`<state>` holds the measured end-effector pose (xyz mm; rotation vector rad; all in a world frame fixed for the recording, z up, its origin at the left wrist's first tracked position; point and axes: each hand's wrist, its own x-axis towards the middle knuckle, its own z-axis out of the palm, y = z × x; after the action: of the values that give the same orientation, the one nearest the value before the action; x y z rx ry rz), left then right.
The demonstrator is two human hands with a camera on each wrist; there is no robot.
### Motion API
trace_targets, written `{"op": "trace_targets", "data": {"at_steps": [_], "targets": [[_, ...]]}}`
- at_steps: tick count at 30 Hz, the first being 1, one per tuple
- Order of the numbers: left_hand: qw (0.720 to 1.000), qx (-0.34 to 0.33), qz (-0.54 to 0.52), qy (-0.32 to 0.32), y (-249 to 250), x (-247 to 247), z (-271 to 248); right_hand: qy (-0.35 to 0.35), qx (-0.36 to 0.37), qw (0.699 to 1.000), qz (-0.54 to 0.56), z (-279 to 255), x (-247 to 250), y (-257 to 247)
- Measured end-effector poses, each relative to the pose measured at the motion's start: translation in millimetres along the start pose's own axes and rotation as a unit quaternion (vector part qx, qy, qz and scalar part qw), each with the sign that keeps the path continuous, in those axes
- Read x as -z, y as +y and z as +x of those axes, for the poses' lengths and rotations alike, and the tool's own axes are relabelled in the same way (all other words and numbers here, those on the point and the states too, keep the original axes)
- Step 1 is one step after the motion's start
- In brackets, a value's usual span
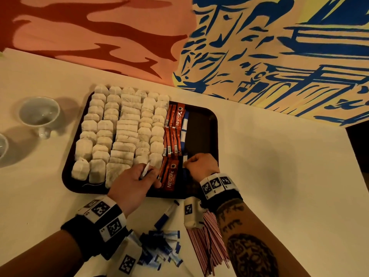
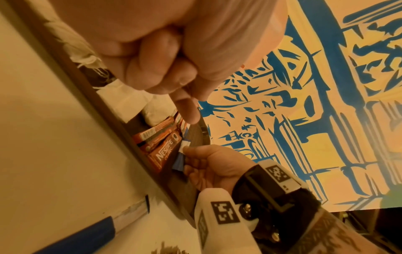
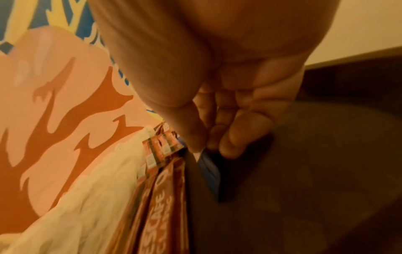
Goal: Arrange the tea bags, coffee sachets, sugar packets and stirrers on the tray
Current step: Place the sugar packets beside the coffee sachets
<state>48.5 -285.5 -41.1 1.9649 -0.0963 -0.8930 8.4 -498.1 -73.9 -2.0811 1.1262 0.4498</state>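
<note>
Here we are at the sugar packet [image 1: 185, 159], blue and white, going down on the dark tray [image 1: 201, 124] at the near end of the blue column, just beside the orange Nescafé sachets [image 1: 172, 177]. Our right hand [image 1: 202, 165] has its grip narrow, thumb and fingertip pinching the packet's white top edge. Our left hand [image 1: 132, 183] curls round another slim white packet [image 1: 145, 170], held in reserve. To do this well, we judge, lay it flat, long edge flush against the sachets, ends in line with the packets beyond, then let go without dragging it. The tea bags [image 1: 119, 132] sit in soft, papery, overlapping rows; the sachets are glossy foil; the tray looks smooth and hard. More loose sugar packets [image 1: 159, 246] and striped stirrers [image 1: 207, 242] wait on the pale desk [image 1: 279, 166].
</note>
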Motion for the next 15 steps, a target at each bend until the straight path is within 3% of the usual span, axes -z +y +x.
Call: {"op": "trace_targets", "data": {"at_steps": [15], "targets": [[1.0,0.003,0.003,0.008,1.8,-3.8,-0.2,0.016,0.006,1.0,-0.024,-5.5,-8.2,1.3]]}}
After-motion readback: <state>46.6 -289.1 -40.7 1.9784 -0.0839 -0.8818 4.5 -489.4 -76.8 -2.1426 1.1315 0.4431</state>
